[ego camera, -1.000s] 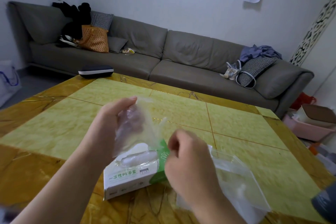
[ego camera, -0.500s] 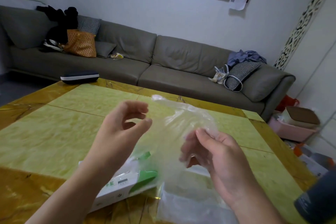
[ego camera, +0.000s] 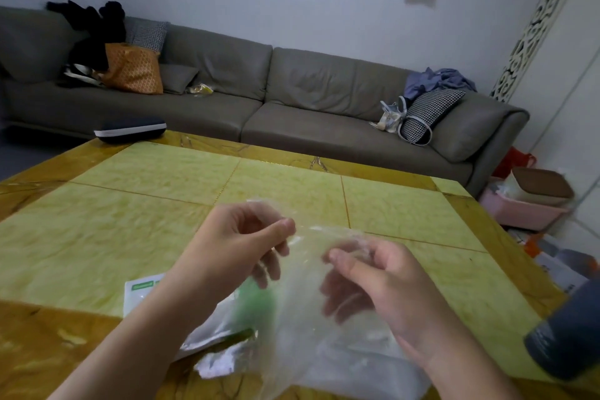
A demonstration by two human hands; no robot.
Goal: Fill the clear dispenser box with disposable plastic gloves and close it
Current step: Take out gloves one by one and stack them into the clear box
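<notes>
Disposable glove [ego camera: 311,273] hangs pinched between your left hand [ego camera: 233,250] and right hand [ego camera: 373,282], spread for folding. Clear dispenser box [ego camera: 363,364] probably waits beneath.

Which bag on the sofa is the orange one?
The orange bag stands at the sofa's left end, under the black clothes. The bag at the right end is black-and-white checked.

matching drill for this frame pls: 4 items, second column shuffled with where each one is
1. plastic glove
2. glove pack
3. dark zip case
4. orange bag

A. on the sofa, left end
B. far left corner of the table
C. held up between both hands
D. lying on the table under the left forearm

Pairs: 1-C, 2-D, 3-B, 4-A
</notes>
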